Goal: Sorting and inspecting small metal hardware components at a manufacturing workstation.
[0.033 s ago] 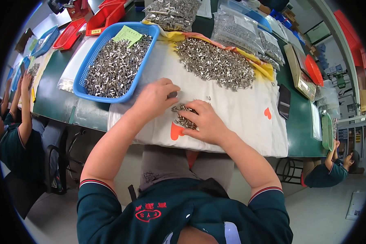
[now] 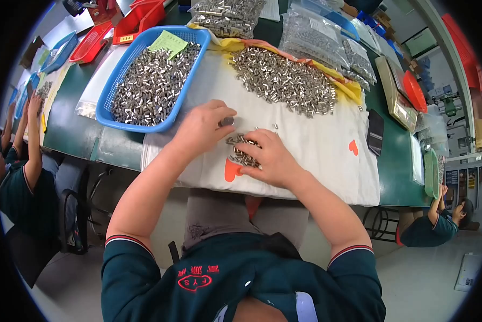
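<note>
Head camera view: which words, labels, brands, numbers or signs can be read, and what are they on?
Dark green shirt: red embroidered lettering; wording left out here.
Yellow-green note in the blue basket: writing too small to read.
Yellow label on the red bin: too small to read.
Pale label on a clear bag: too blurred to read.
White cloth: red hearts, no words seen.
Metal pieces: no marking visible.

Shiny metal bits (image 2: 284, 80) and dull white cloth (image 2: 305, 155) are seen.
The blue basket (image 2: 139, 128) is made of plastic dotted with little holes. The note (image 2: 168, 44) is made of dull paper. Clear, crinkly plastic is used for the bags (image 2: 312, 40) and smooth plastic for the red trays (image 2: 93, 45). A soft shine is seen on the table top (image 2: 72, 129).
</note>
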Tool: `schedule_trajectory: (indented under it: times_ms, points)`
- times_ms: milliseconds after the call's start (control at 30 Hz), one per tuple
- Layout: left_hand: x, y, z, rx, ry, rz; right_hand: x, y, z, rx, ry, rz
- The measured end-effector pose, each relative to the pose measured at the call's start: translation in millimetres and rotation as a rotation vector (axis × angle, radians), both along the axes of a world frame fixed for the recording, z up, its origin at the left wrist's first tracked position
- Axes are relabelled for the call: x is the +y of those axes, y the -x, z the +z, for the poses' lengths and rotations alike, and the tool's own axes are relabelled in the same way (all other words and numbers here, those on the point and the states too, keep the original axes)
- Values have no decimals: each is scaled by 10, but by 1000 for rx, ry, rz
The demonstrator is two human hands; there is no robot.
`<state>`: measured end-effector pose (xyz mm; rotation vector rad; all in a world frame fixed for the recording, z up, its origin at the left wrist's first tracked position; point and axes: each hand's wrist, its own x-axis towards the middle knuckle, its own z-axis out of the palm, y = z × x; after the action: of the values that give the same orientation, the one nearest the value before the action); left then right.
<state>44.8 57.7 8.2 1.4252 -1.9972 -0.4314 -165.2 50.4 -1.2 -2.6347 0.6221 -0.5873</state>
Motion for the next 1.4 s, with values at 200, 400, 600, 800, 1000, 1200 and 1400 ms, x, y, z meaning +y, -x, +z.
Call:
schedule_trajectory:
  times_ms: [200,400,600,800,1000,1200,1400]
  points:
    - [274,80,25,244,-17,156,-31,28,-49,-10,7,8]
    - [460,122,-44,251,67,179,7,18,-99,-14,49,-41]
    - [526,109,-133,309,19,221,49,4,-96,-23,122,-28]
    - [540,105,-166,326,86,224,95,29,-117,62,127,-104]
    - [523,95,-191,345,99,220,-36,-63,-21,132,-108,-217]
    - [540,40,-176,436,31,208,-292,-286,314,89,-495,-404]
    - [527,7,-203,387,105,142,-587,-521,294,127,-705,-456]
